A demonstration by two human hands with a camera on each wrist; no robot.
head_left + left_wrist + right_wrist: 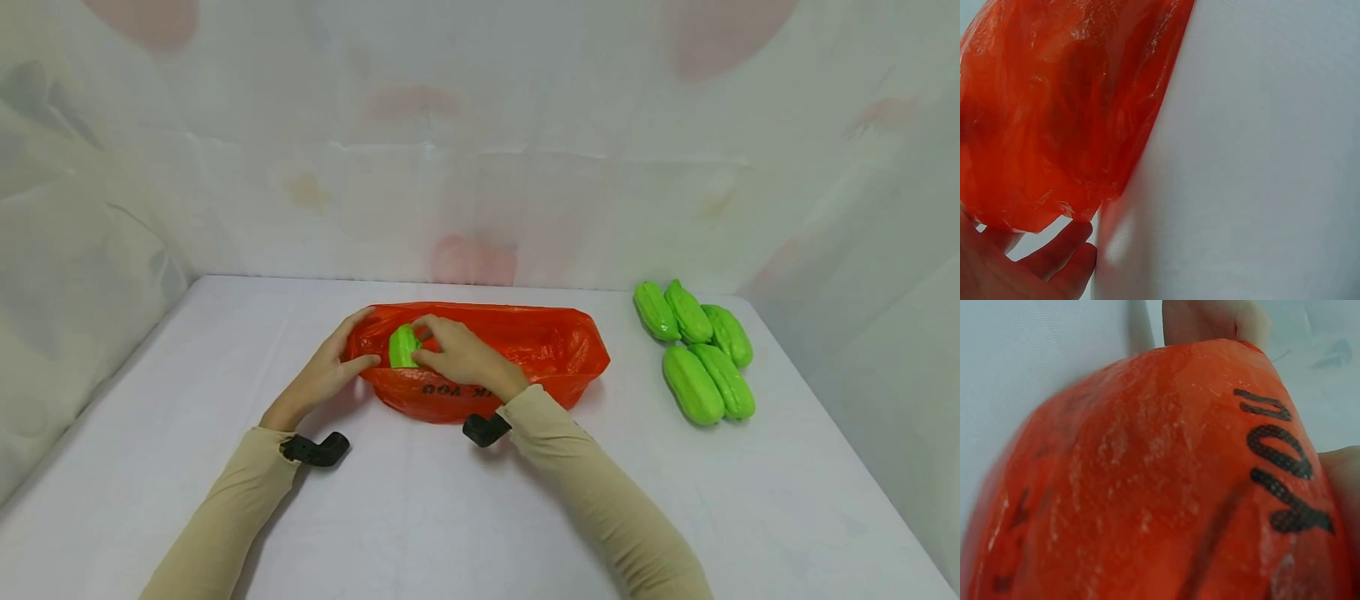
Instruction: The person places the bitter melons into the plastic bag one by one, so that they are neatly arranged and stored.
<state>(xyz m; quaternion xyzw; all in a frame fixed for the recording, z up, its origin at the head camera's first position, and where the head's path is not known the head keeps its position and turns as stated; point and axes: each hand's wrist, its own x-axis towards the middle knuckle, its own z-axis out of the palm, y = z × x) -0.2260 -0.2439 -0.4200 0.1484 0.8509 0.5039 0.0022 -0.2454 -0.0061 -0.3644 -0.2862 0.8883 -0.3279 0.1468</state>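
Note:
A red plastic bag (480,400) with dark lettering lies with its mouth open, facing up. My left hand (330,371) holds its left end, thumb over the front rim and fingers at the back rim. In the left wrist view, fingers (1072,259) of this hand lie against the bag's edge. Inside the bag's left part stands a bright green, ridged, gourd-like vegetable (402,347), its lower part hidden by the front rim. My right hand (461,354) reaches over that rim and grips the vegetable's right side with thumb and fingers. Lettering on the bag (1282,456) fills the right wrist view.
Several more green gourd-like vegetables (693,387) lie grouped at the table's right side. A white cloth covers the table (420,517). Pale patterned sheets (480,192) hang behind and at both sides.

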